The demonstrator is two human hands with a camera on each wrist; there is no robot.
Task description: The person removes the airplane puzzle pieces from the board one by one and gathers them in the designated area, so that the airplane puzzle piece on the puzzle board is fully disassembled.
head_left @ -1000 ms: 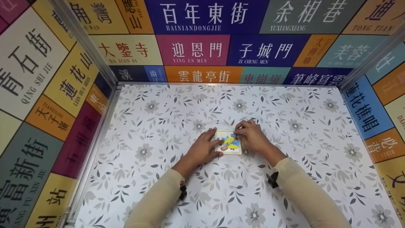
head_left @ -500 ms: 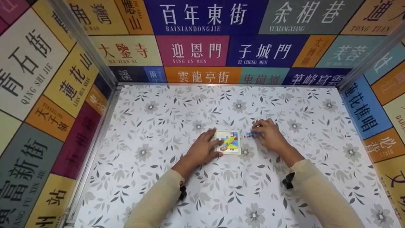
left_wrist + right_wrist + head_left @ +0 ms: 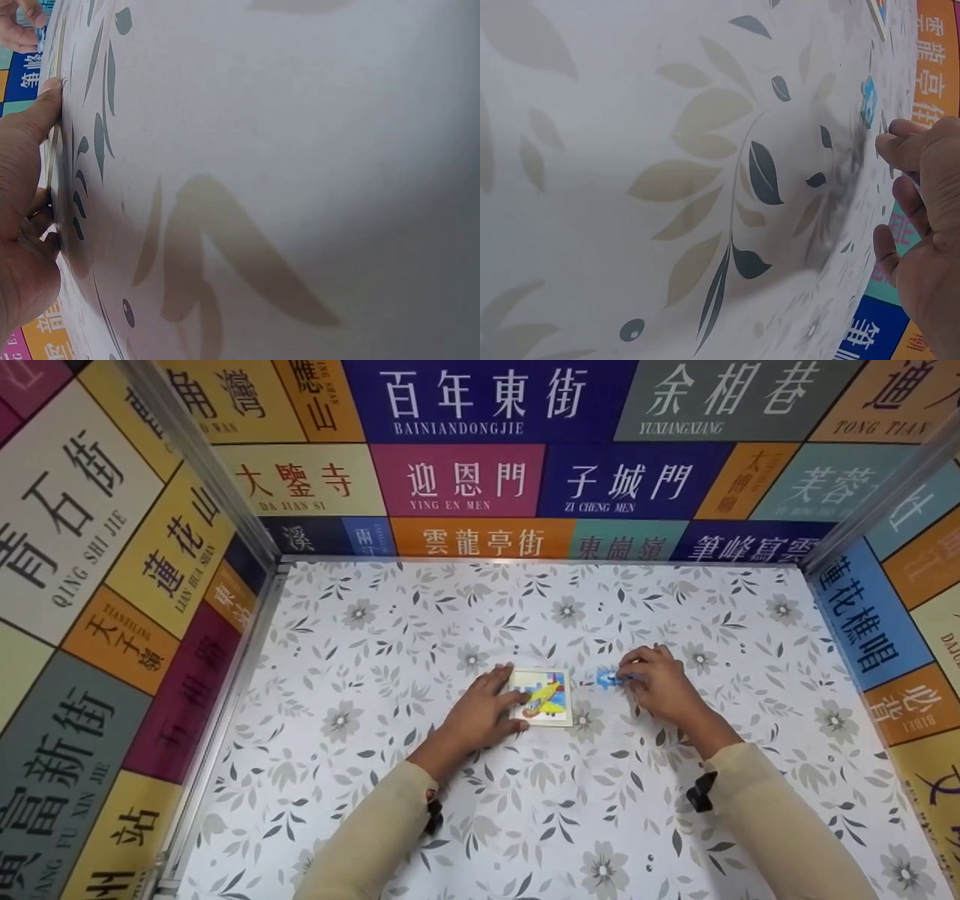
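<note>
My left hand [image 3: 484, 712] holds a small square puzzle board [image 3: 566, 709] at its left side, the thumb along the lower edge and the fingers toward the upper corner. A yellow airplane [image 3: 546, 701] with a red tail shows on the board, over blue pieces and pale bare patches. To the right of the board, my right hand [image 3: 660, 682] has its thumb and fingertips together at a blue puzzle piece [image 3: 607, 677], low over the table. In the right wrist view the blue piece [image 3: 868, 101] sits just beyond those fingertips, its far part partly hidden.
A white table [image 3: 420, 607] with a grey leaf and flower print lies under both hands. Walls of colourful sign panels [image 3: 465, 480] enclose it at the back and both sides, with metal strips along the edges. Black straps [image 3: 701, 793] circle the sleeves.
My right hand has moved right, away from the board, with the blue piece shifting right too. The board's upper right corner is uncovered. The left hand stays where it was.
</note>
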